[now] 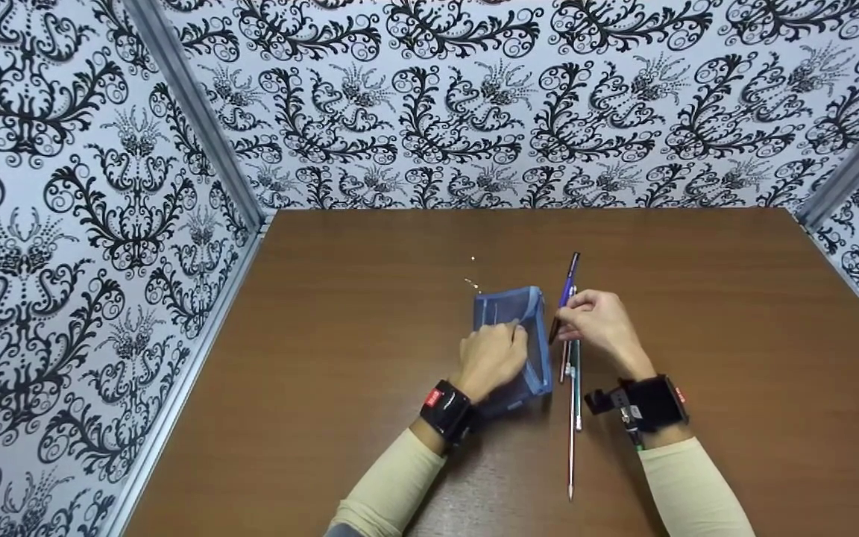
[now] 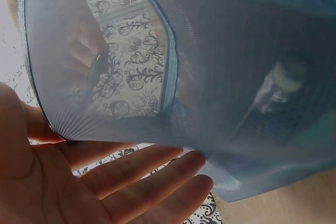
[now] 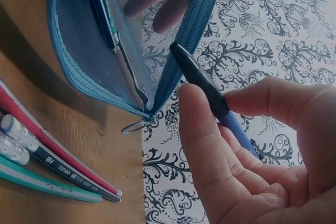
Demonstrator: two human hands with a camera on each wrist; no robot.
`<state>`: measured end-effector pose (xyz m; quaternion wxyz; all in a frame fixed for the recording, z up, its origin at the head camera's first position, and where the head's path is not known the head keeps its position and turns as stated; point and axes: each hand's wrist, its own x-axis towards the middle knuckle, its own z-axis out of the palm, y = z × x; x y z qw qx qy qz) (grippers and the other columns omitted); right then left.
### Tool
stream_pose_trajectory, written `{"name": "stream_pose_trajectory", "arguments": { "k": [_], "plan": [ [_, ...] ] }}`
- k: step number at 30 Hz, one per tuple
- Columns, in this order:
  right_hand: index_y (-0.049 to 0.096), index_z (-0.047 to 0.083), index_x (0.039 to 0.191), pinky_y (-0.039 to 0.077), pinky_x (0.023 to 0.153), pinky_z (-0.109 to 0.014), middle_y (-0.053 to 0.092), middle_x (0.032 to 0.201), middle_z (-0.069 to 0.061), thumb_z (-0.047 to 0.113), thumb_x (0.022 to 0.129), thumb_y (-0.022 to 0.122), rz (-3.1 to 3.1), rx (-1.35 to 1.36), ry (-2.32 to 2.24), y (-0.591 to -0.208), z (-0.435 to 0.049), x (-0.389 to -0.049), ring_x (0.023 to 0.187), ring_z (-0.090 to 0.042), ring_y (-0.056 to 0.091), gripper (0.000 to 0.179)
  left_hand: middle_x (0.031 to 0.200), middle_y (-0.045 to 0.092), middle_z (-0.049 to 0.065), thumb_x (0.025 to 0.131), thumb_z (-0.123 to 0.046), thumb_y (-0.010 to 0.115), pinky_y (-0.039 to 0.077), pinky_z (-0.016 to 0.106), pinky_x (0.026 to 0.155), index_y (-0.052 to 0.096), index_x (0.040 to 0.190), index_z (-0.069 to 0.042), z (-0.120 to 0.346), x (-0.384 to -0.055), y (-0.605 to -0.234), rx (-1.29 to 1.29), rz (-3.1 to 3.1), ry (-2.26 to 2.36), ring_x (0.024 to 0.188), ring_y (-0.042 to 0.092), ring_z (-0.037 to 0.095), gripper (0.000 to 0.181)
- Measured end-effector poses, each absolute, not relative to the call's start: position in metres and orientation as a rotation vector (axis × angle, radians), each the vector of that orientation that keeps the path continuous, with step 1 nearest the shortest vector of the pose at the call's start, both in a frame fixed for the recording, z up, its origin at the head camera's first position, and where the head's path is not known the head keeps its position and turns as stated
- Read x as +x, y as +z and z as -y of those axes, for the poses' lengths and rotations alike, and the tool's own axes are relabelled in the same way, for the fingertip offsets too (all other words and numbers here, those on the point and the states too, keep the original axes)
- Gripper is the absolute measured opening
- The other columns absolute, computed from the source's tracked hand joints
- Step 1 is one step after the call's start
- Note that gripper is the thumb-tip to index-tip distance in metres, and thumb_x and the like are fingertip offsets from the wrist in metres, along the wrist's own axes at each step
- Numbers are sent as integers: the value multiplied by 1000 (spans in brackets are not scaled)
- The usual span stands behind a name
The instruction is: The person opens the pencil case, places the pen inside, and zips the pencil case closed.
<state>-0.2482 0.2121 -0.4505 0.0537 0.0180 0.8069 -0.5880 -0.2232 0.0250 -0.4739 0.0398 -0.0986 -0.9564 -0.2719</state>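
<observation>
A blue mesh pouch is near the centre of the head frame, its see-through panels edged in a brighter blue band. In the right wrist view its mouth gapes at the top of the frame, with zip teeth along both edges and a small metal ring at the corner where they meet. A slim blue-and-green writing tool, bearing printed lettering, lies inside it. To the right of the pouch, right of centre in the head frame, loose pencils lie lengthwise on the brown table. At the lower left of the right wrist frame they show as a red pencil, a dark pencil marked HB with a pale eraser end, and a green pencil. The pen is black at the end nearest the pouch and blue-violet along the barrel.

The left hand, near the centre of the head frame, pinches the pouch by its edge, thumb at the rim, the other fingers fairly straight and spread against the mesh. The right hand, right of centre, is partly closed, pinching the pen between thumb and forefinger, the remaining fingers bent beneath. The pen's black end points toward the pouch's mouth.
</observation>
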Motion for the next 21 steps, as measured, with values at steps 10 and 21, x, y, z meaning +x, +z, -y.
{"name": "stream_pose_trajectory", "arguments": {
  "k": [10, 21],
  "plan": [
    [56, -13, 101, 59, 67, -34, 71, 78, -10, 0, 90, 60, -2422, 8, -1801, -452, -209, -249, 61, -14, 70, 18, 112, 74, 8, 102, -33, 35, 54, 44, 69, 69, 127, -21, -25, -223, -473, -300, 2935, -845, 92, 72, 29, 44],
    [56, -12, 101, 59, 66, -34, 71, 82, -13, -1, 90, 60, -2372, 2, -1809, -452, -204, -247, 63, -17, 70, 16, 118, 72, 7, 102, -35, 34, 54, 46, 76, 67, 129, -22, -25, -225, -473, -285, 2962, -825, 100, 70, 29, 45]
  ]
}}
